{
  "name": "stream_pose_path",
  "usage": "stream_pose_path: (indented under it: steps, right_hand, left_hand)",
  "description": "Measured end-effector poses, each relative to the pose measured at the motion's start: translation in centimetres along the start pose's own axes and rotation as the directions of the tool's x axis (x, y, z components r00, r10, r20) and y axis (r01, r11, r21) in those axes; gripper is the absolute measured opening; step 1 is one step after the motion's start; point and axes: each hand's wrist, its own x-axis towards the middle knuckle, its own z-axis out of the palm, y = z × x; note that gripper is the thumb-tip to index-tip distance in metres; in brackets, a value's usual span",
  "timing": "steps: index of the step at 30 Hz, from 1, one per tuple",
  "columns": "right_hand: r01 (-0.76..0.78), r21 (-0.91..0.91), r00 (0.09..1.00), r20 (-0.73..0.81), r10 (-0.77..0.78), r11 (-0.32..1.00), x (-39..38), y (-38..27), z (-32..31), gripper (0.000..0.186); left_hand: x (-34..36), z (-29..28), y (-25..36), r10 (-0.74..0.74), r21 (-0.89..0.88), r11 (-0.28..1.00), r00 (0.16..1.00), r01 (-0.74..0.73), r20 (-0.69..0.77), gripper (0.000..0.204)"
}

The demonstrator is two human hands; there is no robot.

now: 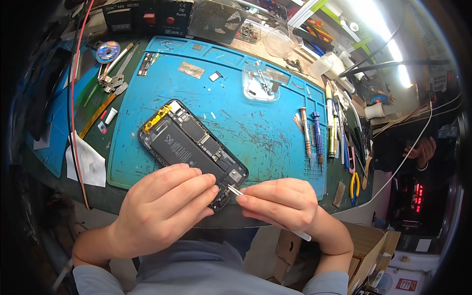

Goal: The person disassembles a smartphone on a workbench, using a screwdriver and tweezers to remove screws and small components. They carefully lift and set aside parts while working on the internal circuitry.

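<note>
From where I stand, the person's left hand [157,206] is curled, fingers bent close together over the near end of an opened, oblong black phone [196,142]; whether its fingertips grip the phone or merely steady it, I can't tell. The right hand [285,201] is closed in a pinch, thumb against fingers, on slim silver metal tweezers [236,191], whose tips reach that same near end, just beside the left fingertips (fiddly work, by the look of it).

The phone lies aslant just beyond the left hand, its far end angled away to the left and bearing a strip of shiny yellow tape [158,118]. Under it spreads a scuffed blue rectangular mat [265,147]. Well beyond the hands sits a clear, square plastic tray [261,100] of small parts. To the right hand's right lie a slender blue-handled screwdriver [317,133] and, farther over, yellow-handled pliers [354,186]. Left of the left hand is a creased white sheet [88,164].
</note>
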Motion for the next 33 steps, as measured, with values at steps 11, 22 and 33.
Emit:
stream_pose_path:
  steps: [11,22,33]
  right_hand:
    - [0.066,-0.065,0.997,-0.027,-0.068,0.996,0.25,-0.24,0.25,0.027]
    - [0.1,-0.144,0.993,-0.051,-0.108,0.985,0.01,-0.36,0.65,0.025]
    - [0.098,-0.152,0.992,-0.065,-0.109,0.983,0.08,-0.51,0.76,0.025]
  left_hand:
    - [-0.07,0.22,-0.06,0.022,0.021,1.0,1.0,-0.021,-0.018,0.038]
    - [-0.01,0.26,0.02,0.037,0.042,0.998,0.999,-0.036,-0.027,0.037]
    - [0.05,0.14,0.1,0.039,0.052,0.998,0.999,-0.038,-0.019,0.037]
